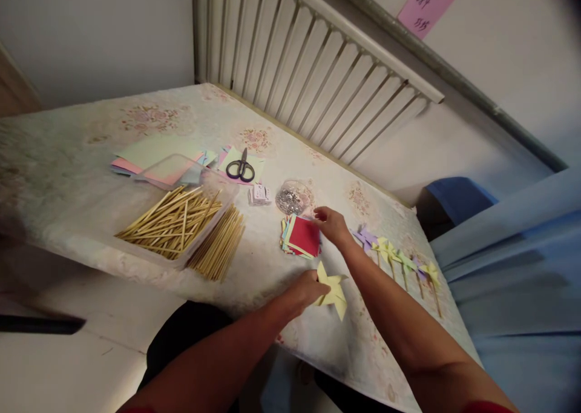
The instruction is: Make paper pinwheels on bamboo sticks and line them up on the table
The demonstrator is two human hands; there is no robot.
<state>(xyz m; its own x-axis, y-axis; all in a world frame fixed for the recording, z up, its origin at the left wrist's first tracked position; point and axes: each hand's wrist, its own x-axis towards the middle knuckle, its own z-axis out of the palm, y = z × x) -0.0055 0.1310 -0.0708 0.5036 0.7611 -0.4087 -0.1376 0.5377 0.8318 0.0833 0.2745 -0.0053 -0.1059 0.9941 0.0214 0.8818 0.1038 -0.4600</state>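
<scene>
My left hand [308, 292] is closed on a pale yellow paper pinwheel [333, 292], gripping it near its centre above the table's front part. My right hand [332, 225] reaches over the right side of a stack of coloured paper squares [304, 237], a red one on top. Its fingers are slightly apart and point towards a clear round bowl [294, 198] of small shiny pieces, just short of the rim. Nothing shows between them.
Finished pinwheels on sticks [403, 261] lie at the right. A plastic box [181, 258] of thin sticks stands left, with more sticks [220, 243] beside it. Behind are scissors [241, 168], a small box [259, 195] and paper sheets [158, 152]. A radiator [308, 68] lines the wall.
</scene>
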